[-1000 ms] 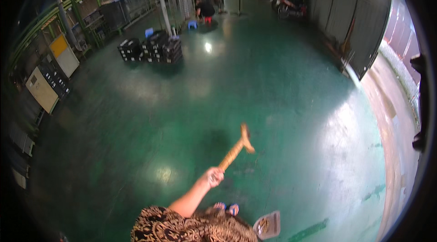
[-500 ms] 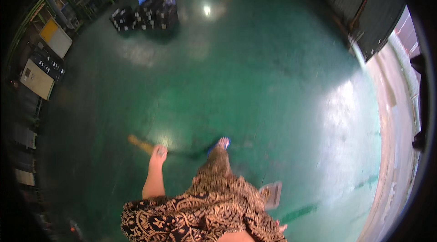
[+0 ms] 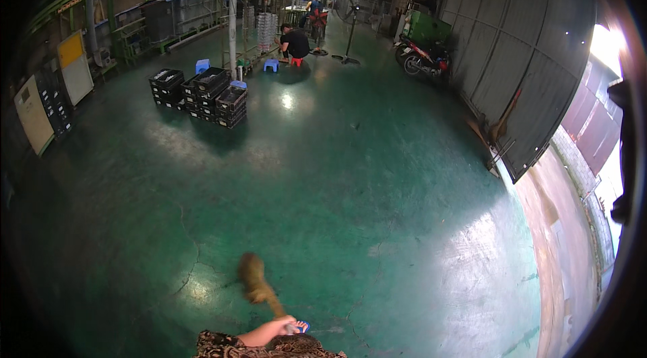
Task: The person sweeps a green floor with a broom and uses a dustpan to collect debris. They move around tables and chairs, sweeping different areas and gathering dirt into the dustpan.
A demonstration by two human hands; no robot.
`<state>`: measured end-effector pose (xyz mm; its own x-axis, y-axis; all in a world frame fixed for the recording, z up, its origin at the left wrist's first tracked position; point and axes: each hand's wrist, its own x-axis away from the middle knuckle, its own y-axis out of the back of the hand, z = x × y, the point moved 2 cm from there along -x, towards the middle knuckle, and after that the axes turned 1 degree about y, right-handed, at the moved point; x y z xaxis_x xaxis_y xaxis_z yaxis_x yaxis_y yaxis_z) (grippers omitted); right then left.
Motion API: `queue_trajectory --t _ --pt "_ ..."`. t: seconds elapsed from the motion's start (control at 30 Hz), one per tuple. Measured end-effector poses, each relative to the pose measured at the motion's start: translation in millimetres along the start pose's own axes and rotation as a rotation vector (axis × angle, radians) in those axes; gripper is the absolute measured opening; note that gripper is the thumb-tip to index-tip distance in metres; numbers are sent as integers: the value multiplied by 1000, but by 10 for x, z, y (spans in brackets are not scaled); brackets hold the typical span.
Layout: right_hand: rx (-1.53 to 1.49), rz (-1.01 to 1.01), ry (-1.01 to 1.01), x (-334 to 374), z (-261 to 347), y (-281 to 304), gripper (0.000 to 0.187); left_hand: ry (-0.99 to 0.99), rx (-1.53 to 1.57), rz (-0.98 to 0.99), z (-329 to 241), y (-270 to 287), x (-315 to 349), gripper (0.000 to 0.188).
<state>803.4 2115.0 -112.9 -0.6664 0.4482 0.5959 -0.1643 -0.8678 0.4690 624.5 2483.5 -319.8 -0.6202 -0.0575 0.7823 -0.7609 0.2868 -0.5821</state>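
Gripping a brown tool (image 3: 253, 280) by its handle in the left hand (image 3: 286, 325), bottom centre of the frame; cannot tell the state of the right hand, out of view. Now pointing the tool up-left, head blurred, against up-right a second ago: apparently mid-swing over the green floor (image 3: 323, 189), without a change of hand; cannot tell if touching it. Beside the hand, showing a blue sandal (image 3: 304, 326). No longer showing the clear tray at lower right. Farther out, upper left, showing black crates (image 3: 200, 99) with pale labels too small to read; then a blue stool (image 3: 271, 64) and seated person (image 3: 295, 43), upper centre; a motorbike (image 3: 426, 60), upper right. Making out no legible writing.
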Motion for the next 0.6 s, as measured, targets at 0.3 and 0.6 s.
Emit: queue_trajectory --t 0.3,0.6 --pt "-166 -54 -40 79 93 -339 37 105 -203 206 -1656 -2011 -945 13" --pt "-1139 -655 -391 899 -1750 1298 33 385 -809 104 -1228 -2145 217 24"
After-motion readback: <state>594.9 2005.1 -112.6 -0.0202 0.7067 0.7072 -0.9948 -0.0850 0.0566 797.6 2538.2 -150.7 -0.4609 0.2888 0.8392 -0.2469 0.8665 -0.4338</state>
